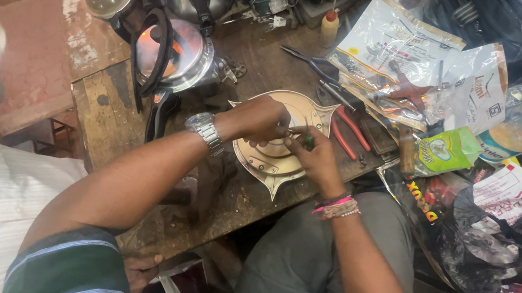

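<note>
Centrally, a shiny round metal plate with pointed corner tabs (275, 143) lies flat on the worn wooden workbench (111, 113), directly under both sets of fingers. Left hand (263, 120) rests on the plate, fingers pinched together on something too small to identify; right hand (315, 157) is clamped around a green-handled tool (308, 141), tip meeting the left fingertips. Just beyond the right knuckles: red-handled pliers (350, 133); beyond the left wrist: steel pressure cookers (176, 48).

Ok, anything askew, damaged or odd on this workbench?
Nothing looks broken or spilled. The wooden bench is worn and crowded: red-handled pliers lie loose beside the brass-coloured metal plate both hands work on, and torn plastic packets are heaped along the far right edge.
</note>
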